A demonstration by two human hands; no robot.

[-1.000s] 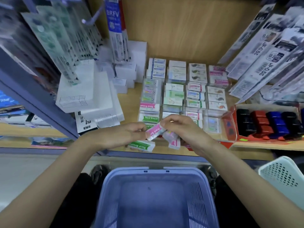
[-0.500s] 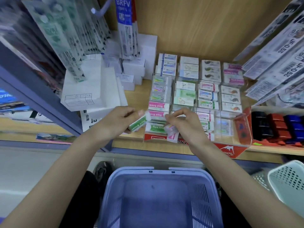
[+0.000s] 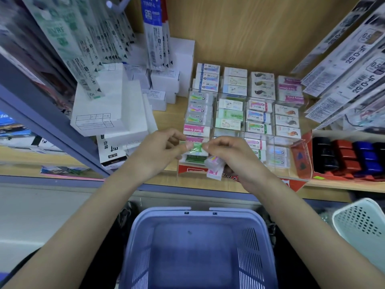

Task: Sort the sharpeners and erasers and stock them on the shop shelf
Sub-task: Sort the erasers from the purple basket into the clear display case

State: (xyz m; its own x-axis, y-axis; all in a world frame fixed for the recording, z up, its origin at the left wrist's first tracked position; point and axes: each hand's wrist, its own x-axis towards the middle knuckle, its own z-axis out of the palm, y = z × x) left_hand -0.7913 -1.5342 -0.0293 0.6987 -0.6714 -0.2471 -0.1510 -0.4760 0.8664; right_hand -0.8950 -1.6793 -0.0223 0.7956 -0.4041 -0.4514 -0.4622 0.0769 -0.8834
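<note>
At the bottom centre of the frame a blue plastic basket point(image 3: 198, 257) sits between the person's forearms, with a white perforated basket point(image 3: 362, 226) at the lower right edge. Above the blue basket, at mid-frame, the left hand point(image 3: 158, 151) and right hand point(image 3: 233, 155) meet over the front of the wooden shelf point(image 3: 166, 119). Each hand pinches one end of a green-sleeved eraser point(image 3: 195, 147) between thumb and forefinger, holding it just over the front left compartment of a clear acrylic display rack point(image 3: 302, 155). The right hand's other fingers curl round a few pink-and-white erasers point(image 3: 214, 166) tucked under its palm. Behind the hands the rack holds rows of wrapped erasers, among them a pink "Hard eraser" point(image 3: 195, 130) in the left column. A red carton point(image 3: 345, 157) of black, red and blue blocks stands at the right, and white boxes point(image 3: 104, 109) are stacked at the left. Hanging refill packs point(image 3: 73, 38) fill the upper left, and JF-0.5 packs point(image 3: 358, 65) the upper right.
</note>
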